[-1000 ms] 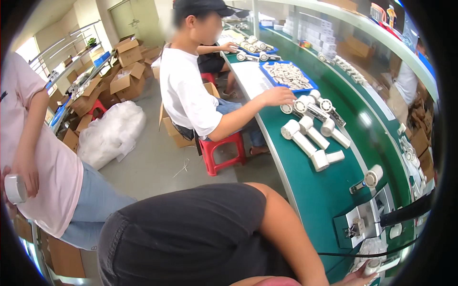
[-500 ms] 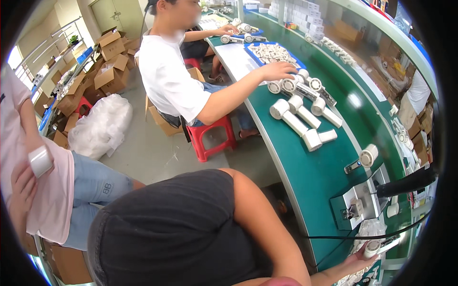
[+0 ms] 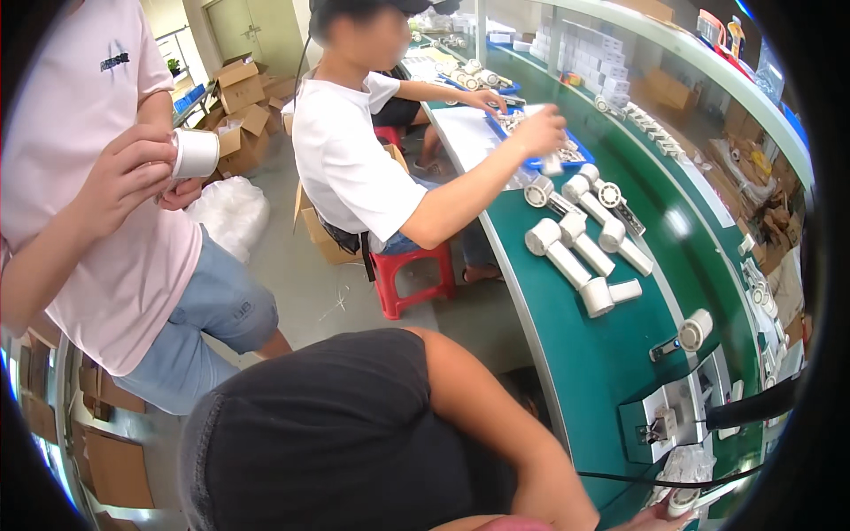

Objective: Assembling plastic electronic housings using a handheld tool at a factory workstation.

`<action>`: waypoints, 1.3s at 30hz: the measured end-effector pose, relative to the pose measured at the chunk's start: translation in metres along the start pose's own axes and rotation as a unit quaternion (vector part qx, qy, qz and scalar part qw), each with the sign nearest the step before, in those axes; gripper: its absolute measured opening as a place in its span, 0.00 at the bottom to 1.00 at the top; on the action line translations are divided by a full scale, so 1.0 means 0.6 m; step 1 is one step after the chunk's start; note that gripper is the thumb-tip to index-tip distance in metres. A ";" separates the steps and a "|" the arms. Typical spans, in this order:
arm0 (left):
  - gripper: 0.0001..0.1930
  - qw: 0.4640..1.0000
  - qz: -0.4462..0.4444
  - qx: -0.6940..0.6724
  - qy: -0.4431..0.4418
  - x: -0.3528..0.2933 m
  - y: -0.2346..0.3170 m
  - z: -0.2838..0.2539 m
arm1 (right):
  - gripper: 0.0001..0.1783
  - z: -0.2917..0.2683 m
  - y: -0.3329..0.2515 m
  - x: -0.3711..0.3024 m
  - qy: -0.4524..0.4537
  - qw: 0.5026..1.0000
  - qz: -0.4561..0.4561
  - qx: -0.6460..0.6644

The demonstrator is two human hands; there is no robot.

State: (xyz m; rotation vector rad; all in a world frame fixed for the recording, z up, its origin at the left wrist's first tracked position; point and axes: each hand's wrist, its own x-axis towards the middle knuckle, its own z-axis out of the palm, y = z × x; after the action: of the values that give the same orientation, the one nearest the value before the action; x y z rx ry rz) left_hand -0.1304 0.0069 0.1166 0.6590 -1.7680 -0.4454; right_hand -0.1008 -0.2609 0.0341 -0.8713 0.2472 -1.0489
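Observation:
At the lower right edge, my left hand (image 3: 657, 519) is closed around a white handheld fan (image 3: 683, 503) with a round vented head. Its pale handle points right, and the picture's edge cuts off part of the hand. A crumpled clear plastic bag (image 3: 689, 464) lies just beyond it. Near the bag stands a grey metal fixture (image 3: 645, 418), with a thick black arm-like piece (image 3: 753, 405) beside it. Another white fan (image 3: 694, 331) rests behind the fixture. My right hand is out of sight.
Several white fans (image 3: 567, 257) lie on the green bench (image 3: 567, 372). A seated person (image 3: 354, 150) works by a blue tray (image 3: 580, 159). Standing at left, another person (image 3: 115, 195) holds a white cylindrical part (image 3: 195, 154). A black cable (image 3: 637, 480) crosses the bench.
The view has shifted, bringing the standing person further in, with the white part raised. The seated person's near hand has lifted from the fans. My left hand keeps its fan, lower in the picture.

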 end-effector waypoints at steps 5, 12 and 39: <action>0.14 0.987 -0.156 -0.025 0.033 -0.009 0.019 -0.035 | 0.17 -0.092 0.021 0.066 0.008 0.987 -0.037 0.154; 0.04 0.872 -0.155 0.088 0.456 -0.055 -0.084 -0.082 | 0.18 -0.209 0.031 0.067 -0.038 0.776 -0.446 -0.444; 0.20 0.831 -0.079 0.001 0.551 -0.120 -0.127 -0.179 | 0.11 0.005 -0.077 -0.024 -0.197 0.896 0.062 -0.394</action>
State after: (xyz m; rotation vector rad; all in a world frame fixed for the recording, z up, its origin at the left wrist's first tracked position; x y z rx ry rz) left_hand 0.0027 -0.0024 0.0482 0.8299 -0.6086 -0.0983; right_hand -0.1370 -0.2570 0.0665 -1.7523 0.3874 -0.6111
